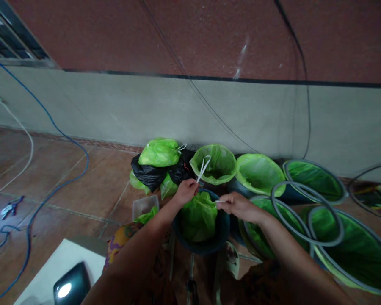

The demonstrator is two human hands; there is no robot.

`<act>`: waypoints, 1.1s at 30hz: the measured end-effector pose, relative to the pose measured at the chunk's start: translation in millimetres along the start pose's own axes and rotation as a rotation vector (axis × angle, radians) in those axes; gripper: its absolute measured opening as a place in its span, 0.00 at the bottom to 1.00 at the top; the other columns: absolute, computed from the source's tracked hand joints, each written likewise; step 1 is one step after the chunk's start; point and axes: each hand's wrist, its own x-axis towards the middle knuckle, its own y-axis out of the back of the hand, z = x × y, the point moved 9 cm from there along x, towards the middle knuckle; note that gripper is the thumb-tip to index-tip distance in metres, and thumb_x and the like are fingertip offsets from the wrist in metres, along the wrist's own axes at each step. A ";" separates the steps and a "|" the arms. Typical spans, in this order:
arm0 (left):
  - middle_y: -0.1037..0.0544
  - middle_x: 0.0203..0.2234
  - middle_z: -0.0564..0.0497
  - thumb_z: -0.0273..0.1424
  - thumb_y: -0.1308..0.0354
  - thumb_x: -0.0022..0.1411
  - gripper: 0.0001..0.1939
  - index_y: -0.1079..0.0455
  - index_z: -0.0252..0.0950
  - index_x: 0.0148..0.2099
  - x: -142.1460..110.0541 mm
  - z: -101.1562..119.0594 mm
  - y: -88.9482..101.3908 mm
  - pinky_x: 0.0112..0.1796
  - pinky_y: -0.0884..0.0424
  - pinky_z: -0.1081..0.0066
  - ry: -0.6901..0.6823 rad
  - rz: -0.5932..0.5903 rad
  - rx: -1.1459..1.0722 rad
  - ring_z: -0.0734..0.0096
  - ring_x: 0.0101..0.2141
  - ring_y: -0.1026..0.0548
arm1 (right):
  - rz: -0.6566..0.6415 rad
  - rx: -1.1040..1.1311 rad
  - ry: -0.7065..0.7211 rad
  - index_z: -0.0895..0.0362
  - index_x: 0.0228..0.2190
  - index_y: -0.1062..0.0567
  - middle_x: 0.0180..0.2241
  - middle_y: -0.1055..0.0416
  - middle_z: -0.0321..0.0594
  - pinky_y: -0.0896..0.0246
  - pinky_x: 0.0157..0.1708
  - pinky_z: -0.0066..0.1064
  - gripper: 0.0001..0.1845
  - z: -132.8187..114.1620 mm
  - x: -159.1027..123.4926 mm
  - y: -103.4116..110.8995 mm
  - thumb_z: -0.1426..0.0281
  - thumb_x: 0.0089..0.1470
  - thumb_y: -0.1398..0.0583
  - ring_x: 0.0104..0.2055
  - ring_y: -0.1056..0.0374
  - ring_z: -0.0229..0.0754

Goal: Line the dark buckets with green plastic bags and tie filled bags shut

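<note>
A green drawstring trash bag point(201, 216) sits inside a dark blue bin point(220, 239) between my feet, its mouth gathered and narrowed. My left hand point(187, 191) is closed on a white drawstring at the bag's left side, with a loop of it standing up above the fingers. On the other side, my right hand point(236, 205) pinches the opposite white drawstring, stretched a short way out from the bag. Both hands are just above the bin's rim.
Tied green bag point(160, 152) rests on black bags point(149, 173) by the wall. Several bins with green liners, such as one lined bin point(260, 171), stand right; loose grey rings point(307, 214) lie over them. Left are a clear container point(144, 207), blue cable point(52, 197), keys point(11, 207) and phone point(72, 284).
</note>
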 end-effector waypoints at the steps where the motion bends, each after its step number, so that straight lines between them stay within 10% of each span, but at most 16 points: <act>1: 0.31 0.19 0.58 0.29 0.49 0.62 0.11 0.33 0.36 0.27 -1.8 2.7 -5.0 0.27 0.37 0.76 -0.014 -0.029 -0.016 0.78 0.22 0.33 | 0.020 0.125 0.045 0.56 0.22 0.28 0.19 0.37 0.32 0.53 0.23 0.27 0.20 -9.8 1.8 0.7 0.55 0.56 0.42 0.21 0.46 0.32; 7: 0.33 0.17 0.58 0.31 0.48 0.61 0.09 0.33 0.36 0.28 -9.4 1.9 -26.1 0.25 0.41 0.75 -0.015 -0.135 -0.130 0.78 0.20 0.36 | 0.075 0.417 0.153 0.57 0.27 0.28 0.26 0.32 0.34 0.51 0.23 0.27 0.24 -35.5 8.0 5.9 0.48 0.57 0.42 0.22 0.45 0.31; 15: 0.34 0.17 0.58 0.33 0.47 0.60 0.10 0.29 0.33 0.31 -10.2 3.1 -29.4 0.25 0.43 0.75 -0.050 -0.151 -0.175 0.79 0.20 0.38 | 0.012 0.172 0.167 0.56 0.26 0.29 0.25 0.31 0.35 0.47 0.26 0.27 0.22 -29.7 12.8 -4.6 0.53 0.60 0.45 0.24 0.41 0.34; 26: 0.28 0.24 0.56 0.34 0.41 0.57 0.10 0.23 0.34 0.35 -38.0 13.2 -75.5 0.32 0.39 0.75 -0.285 -0.618 0.003 0.76 0.27 0.35 | 0.075 0.192 0.145 0.56 0.25 0.28 0.21 0.34 0.34 0.45 0.26 0.29 0.20 -34.6 18.6 7.6 0.54 0.58 0.46 0.24 0.40 0.35; 33: 0.33 0.19 0.57 0.39 0.44 0.59 0.15 0.24 0.32 0.31 -30.0 5.5 -61.3 0.26 0.43 0.76 -0.095 -0.437 -0.089 0.79 0.22 0.39 | 0.703 0.145 0.209 0.53 0.47 0.24 0.52 0.29 0.45 0.33 0.46 0.39 0.26 -17.4 2.3 65.5 0.63 0.43 0.34 0.46 0.29 0.45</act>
